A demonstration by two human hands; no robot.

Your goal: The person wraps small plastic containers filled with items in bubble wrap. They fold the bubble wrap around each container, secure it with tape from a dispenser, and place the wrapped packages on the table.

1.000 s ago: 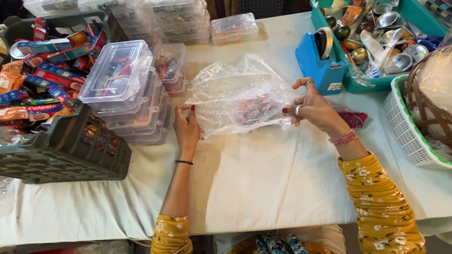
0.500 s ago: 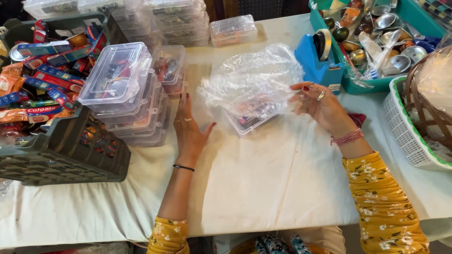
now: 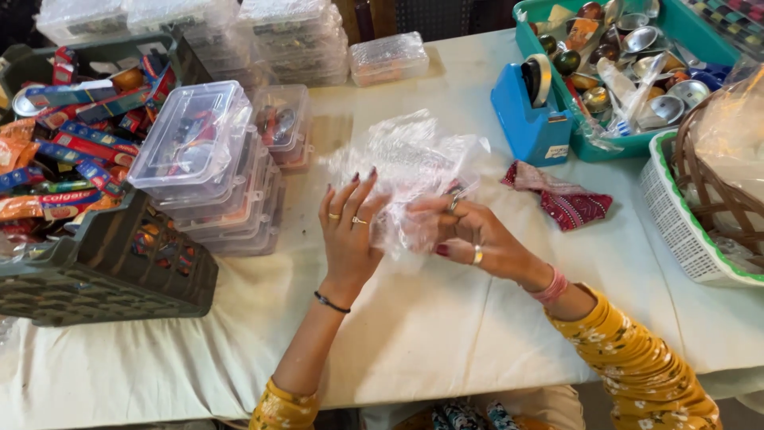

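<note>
A person in yellow floral sleeves works a crumpled clear plastic bag (image 3: 410, 171) at the middle of a table covered in a white cloth (image 3: 446, 334). The right hand (image 3: 469, 239) grips the bag's near edge, fingers curled into the film, while the left hand (image 3: 350, 231) is open, fingers spread and pointing up the table, its palm against the bag's left side. The bag's long axis runs roughly from the near left to the far right, its far end pointing toward a blue tape dispenser (image 3: 529, 111). A red patterned cloth (image 3: 561, 199) lies just beside the bag on the right. Stacked clear plastic boxes (image 3: 207, 167) stand to the left, next to a dark crate (image 3: 103, 263) of toothpaste packs.
</note>
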